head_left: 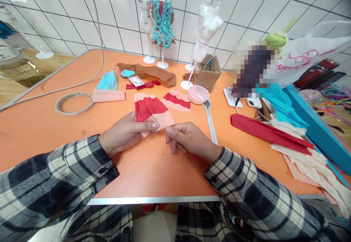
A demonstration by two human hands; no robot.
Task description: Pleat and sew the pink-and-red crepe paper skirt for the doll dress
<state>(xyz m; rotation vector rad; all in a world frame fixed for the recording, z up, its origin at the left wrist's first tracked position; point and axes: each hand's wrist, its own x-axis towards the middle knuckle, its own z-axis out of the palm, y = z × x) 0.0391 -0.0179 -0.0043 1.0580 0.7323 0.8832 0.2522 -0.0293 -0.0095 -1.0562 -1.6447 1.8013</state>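
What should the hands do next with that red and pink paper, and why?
Probably pinch the next fold along the pink edge. The left hand grips the crepe piece, thumb on top, and the right hand pinches right beside its fringed lower edge. A similar piece lies flat behind.

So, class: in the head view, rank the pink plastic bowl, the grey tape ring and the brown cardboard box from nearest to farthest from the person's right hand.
From the right hand:
1. Pink plastic bowl, just beyond it.
2. Brown cardboard box, behind the bowl.
3. Grey tape ring, far across on the left.
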